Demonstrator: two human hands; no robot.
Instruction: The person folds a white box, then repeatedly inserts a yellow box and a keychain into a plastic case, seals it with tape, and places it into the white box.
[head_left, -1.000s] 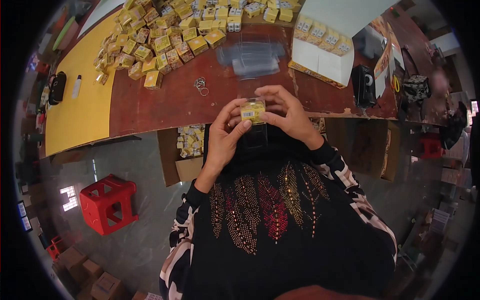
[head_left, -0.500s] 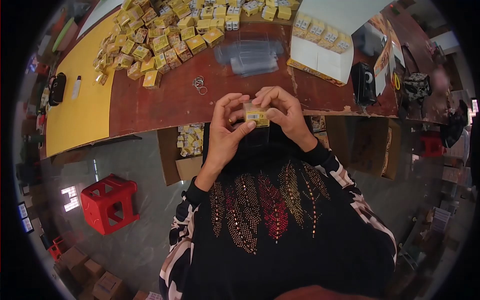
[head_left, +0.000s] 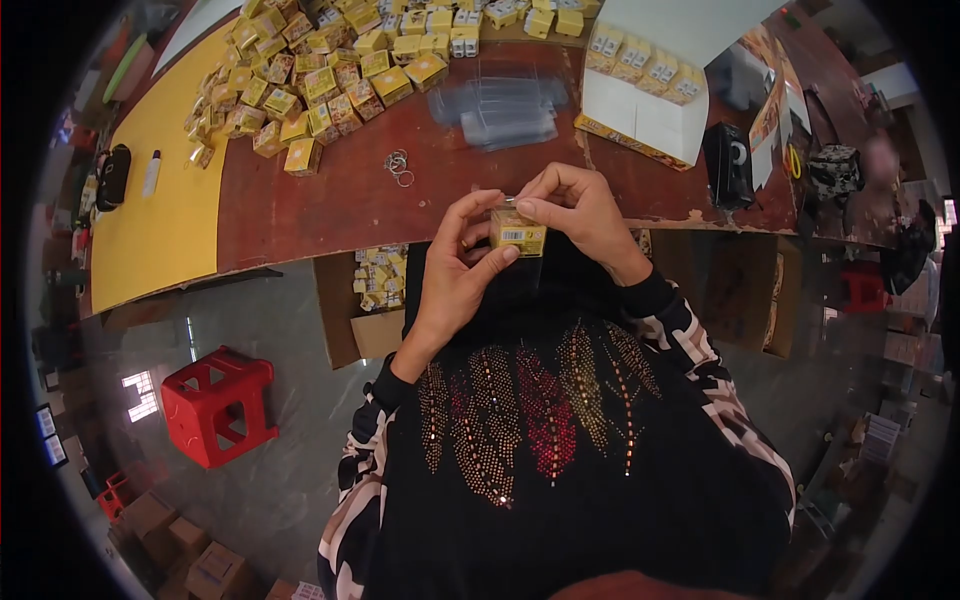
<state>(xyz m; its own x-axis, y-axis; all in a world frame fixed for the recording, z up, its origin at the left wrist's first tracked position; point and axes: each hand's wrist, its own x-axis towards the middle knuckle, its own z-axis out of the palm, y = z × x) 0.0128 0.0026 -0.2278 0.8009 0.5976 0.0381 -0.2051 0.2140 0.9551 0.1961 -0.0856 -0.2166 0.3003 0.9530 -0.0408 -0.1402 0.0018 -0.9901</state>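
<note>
A small yellow box (head_left: 518, 240) with a barcode on its near side is in front of me, just off the table's edge. It appears to sit in a clear plastic sleeve (head_left: 530, 270), part of which hangs below it. My left hand (head_left: 462, 262) holds the box from the left, thumb on its front and fingers bent round its side. Above the box, my right hand (head_left: 578, 215) pinches the top of the sleeve between thumb and forefinger; the exact grip is partly hidden. Flat clear sleeves (head_left: 500, 110) lie farther back, with metal rings (head_left: 400, 168) to their left.
Many yellow boxes (head_left: 320, 85) are heaped at the back left. An open display carton (head_left: 640, 110) holds a row of boxes. A black object (head_left: 728, 165) stands to its right. Under the table is a carton of boxes (head_left: 380, 280); a red stool (head_left: 220, 405) stands left.
My right hand has shifted up and right, and its fingers have closed into a pinch at the sleeve's top. The box shows more of its front; my left hand still holds it.
</note>
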